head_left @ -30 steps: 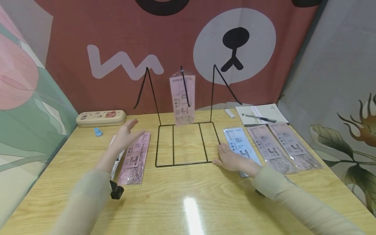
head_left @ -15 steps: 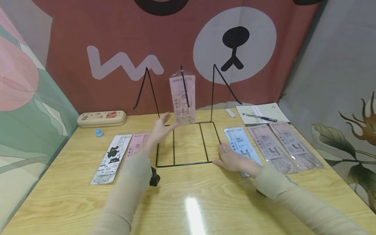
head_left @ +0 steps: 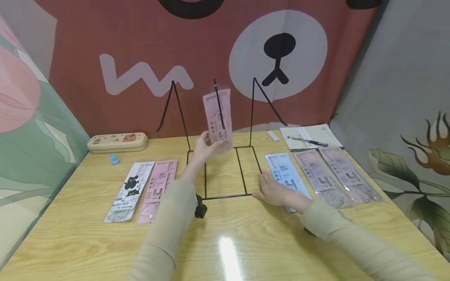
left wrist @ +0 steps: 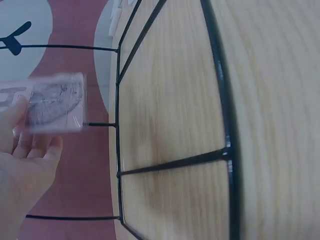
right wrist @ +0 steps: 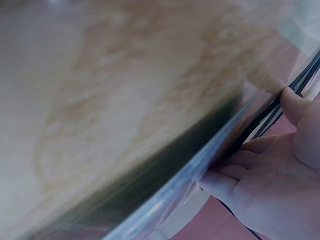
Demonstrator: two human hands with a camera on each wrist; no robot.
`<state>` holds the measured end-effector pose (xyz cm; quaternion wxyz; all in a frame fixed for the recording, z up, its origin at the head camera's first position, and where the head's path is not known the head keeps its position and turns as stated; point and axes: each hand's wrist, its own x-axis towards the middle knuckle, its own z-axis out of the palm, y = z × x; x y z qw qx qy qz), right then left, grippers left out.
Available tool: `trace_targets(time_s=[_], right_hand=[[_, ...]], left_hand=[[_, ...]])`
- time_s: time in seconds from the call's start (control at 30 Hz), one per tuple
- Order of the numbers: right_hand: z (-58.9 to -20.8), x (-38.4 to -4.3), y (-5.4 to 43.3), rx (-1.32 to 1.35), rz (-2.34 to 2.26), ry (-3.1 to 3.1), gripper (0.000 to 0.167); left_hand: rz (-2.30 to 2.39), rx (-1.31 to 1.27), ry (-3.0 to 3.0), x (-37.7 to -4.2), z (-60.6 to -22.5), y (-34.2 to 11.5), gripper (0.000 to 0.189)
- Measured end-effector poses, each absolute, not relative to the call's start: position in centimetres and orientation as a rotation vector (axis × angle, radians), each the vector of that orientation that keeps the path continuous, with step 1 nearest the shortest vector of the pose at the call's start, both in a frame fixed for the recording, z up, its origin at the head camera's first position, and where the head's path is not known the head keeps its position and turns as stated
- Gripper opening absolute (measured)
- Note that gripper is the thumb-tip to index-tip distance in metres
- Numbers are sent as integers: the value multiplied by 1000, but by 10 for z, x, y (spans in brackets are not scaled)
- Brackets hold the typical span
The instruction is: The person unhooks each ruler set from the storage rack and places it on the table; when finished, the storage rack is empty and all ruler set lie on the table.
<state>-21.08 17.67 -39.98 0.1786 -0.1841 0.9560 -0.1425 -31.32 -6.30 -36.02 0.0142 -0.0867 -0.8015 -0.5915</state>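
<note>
My left hand [head_left: 203, 152] pinches the lower end of a pink ruler set packet [head_left: 225, 105] between thumb and fingers. This packet hangs on the middle hook of a black wire display rack [head_left: 228, 196]; in the left wrist view its clear packet end [left wrist: 55, 102] juts past the thumb. At the rack's right front corner rests my right hand [head_left: 275, 191], fingers straight along the side wire and thumb at the front wire. Its wrist overlaps a blue ruler set packet [head_left: 284, 168]. The right wrist view shows the thumb touching black wire.
On the left lie a cat-printed ruler set packet [head_left: 131, 183] and a pink packet [head_left: 161, 175]. Two mauve packets [head_left: 321, 175] lie right. Behind are a pencil case [head_left: 117, 142], a blue cone-shaped piece [head_left: 114, 159], a white eraser-like block [head_left: 272, 136], and a pen [head_left: 307, 141] on a notebook [head_left: 330, 134].
My left hand has moved right from above the left packets to the hanging pink packet and taken hold of its lower end. The packet has tilted slightly. The right hand stays in place.
</note>
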Motion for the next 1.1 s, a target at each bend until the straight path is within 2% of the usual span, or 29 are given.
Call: trace_targets(time_s=[0.13,0.23,0.87,1.1], right_hand=[[-399,-211,175,-527,-399,2707,76],[-398,-210,174,-530,-387,2709,76],[-398,-216,180,-534,-399,2703,75],[-399,-217,181,-538,-411,2700,76]], left_hand=[[-1774,-257,-2551,-306,-361,-65,37],[-1754,-260,-2560,-297,-362,-69,34],[-1881,-718,-2541,-196,-375,-92,24],[-1967,-728,-2605,-172,-370,-107,28]])
